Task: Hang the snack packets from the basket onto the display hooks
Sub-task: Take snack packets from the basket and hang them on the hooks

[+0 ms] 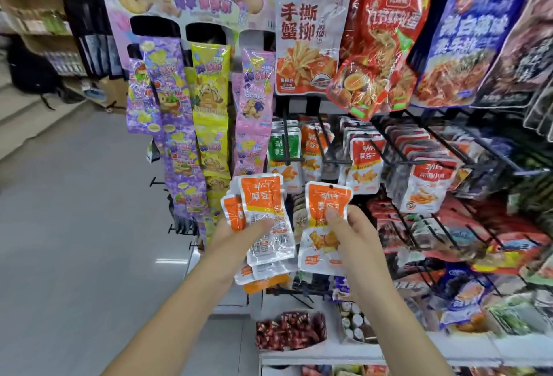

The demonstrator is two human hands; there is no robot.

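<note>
Directly ahead, a shop display of black wire hooks [288,148] is crowded with shiny plastic snack bags. Large printed pouches [311,37] hang along the top, and rows of small orange-and-white hung packets [363,160] sit below them. The basket is out of view. My left hand [236,235] grips a fanned stack of packets [263,205] low in front of the rack, thumb curled over the top one. My right hand [350,226] pinches a single packet [326,199] beside the stack, thumb on its printed face and fingers behind it. Each packet is a flat, sealed rectangle of crinkly film, glossy and probably slick. It looks light and floppy, so I expect it to bend unless I hold it near the middle. A small punched hole [331,186] sits centred in the stiffer top seam. Gripping just under that seam should keep the hole steady for a hook.
</note>
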